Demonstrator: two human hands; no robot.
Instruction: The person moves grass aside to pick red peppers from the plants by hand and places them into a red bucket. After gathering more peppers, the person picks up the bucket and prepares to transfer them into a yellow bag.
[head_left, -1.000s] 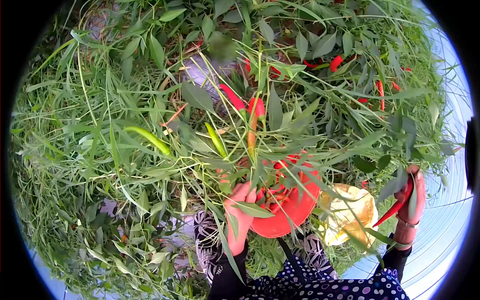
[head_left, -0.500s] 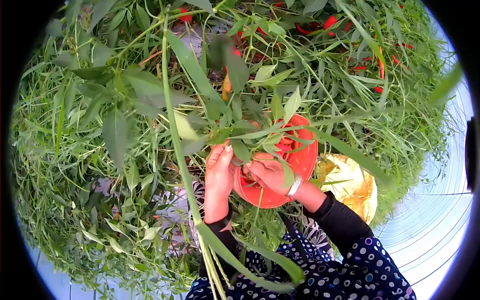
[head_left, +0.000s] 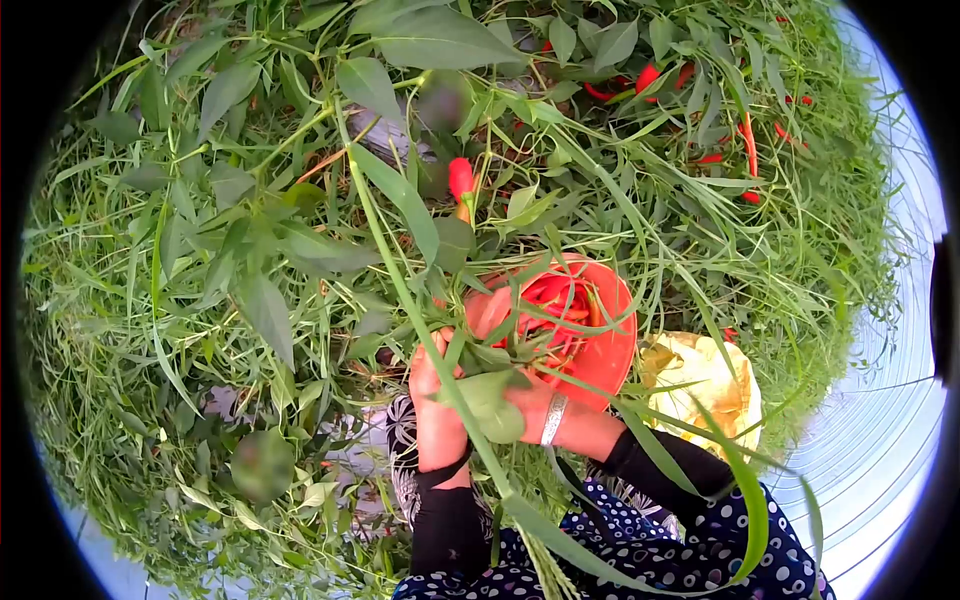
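My left hand (head_left: 434,405) is among the pepper plant's stems at the left side of a red bucket (head_left: 612,350). Its fingers are bent together around leafy stems (head_left: 487,354), partly hidden by a long grass stalk (head_left: 400,290). Close beside it, my right hand (head_left: 530,405), with a silver band at the wrist, reaches in at the bucket's near edge. A broad leaf (head_left: 490,403) and other foliage cover its fingers. Inside the bucket lie several red chili peppers (head_left: 562,305). Above the hands, a red pepper (head_left: 461,178) shows among the leaves.
More red peppers (head_left: 648,80) show in the foliage at upper right. A yellow bag (head_left: 705,385) lies right of the bucket. Dense grass and pepper leaves surround me, with long blades crossing in front of the hands. Pale blue sheeting (head_left: 860,440) is at the right.
Both hands have moved slightly down, and the right one also left. Leaves shifted, uncovering more peppers in the bucket and the red pepper above. A broad leaf now covers the right fingers.
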